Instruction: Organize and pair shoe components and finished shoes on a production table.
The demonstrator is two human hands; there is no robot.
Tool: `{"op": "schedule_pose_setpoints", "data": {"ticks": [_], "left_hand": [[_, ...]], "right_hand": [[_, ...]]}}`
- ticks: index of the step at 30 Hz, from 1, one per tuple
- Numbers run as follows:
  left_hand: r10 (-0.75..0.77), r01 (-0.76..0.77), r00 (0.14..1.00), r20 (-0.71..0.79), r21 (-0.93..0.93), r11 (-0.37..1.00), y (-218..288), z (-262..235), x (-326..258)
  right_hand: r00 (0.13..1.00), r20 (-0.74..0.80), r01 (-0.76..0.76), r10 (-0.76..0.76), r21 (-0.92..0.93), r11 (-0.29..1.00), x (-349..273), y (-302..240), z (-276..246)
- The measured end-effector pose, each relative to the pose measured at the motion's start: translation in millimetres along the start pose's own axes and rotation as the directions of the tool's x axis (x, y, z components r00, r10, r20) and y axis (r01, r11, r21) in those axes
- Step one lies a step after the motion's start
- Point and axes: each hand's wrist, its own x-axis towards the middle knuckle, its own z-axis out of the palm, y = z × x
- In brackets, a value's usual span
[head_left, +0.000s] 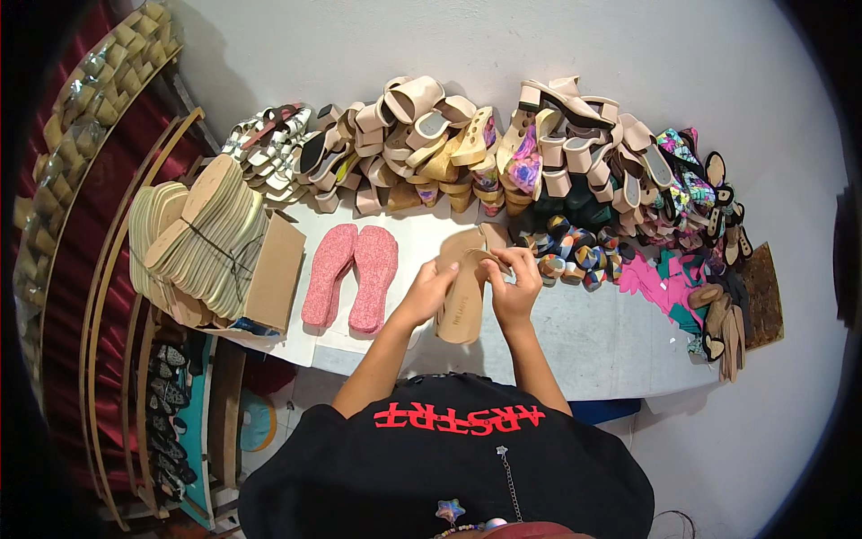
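Left grip (pixel 431 292): grasping left edge of tan insole (pixel 461 301). Right grip (pixel 512 280): pinched at its upper right edge. Insole sits between both grips, over counter (pixel 575 346). Outward: pink soles (pixel 373 278) lie left on counter; heeled sandals (pixel 415 99) piled beyond.

The head-worn fisheye looks steeply down, close over the hands (pixel 514 286) and table (pixel 584 337).

Left fingers (pixel 448 272) gripping tan insole (pixel 461 310), right fingers (pixel 521 261) at edge, heaped sandals (pixel 414 99)
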Motion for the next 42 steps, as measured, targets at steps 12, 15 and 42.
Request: {"op": "schedule_pose_setpoints", "data": {"ticks": [12, 15, 42], "left_hand": [[0.009, -0.28, 0.82, -0.573, -0.386, 0.879, -36.6, -73.8, 24.2], [0.002, -0.429, 0.72, -0.694, -0.442, 0.788, -45.3, -84.9, 28.4], [0.03, 0.049, 0.957, 0.288, -0.265, 0.963, 16.8, 0.0, -11.8]], "right_hand": [[0.982, 0.147, -0.167, 0.12, 0.377, 0.911, -5.0, 37.3, -38.6], [0.975, 0.029, -0.207, 0.221, 0.491, 0.846, -10.9, 43.6, -43.8], [0.907, 0.297, 0.297, -0.299, 0.053, 0.953, 40.4, -29.4, -13.4]]}}
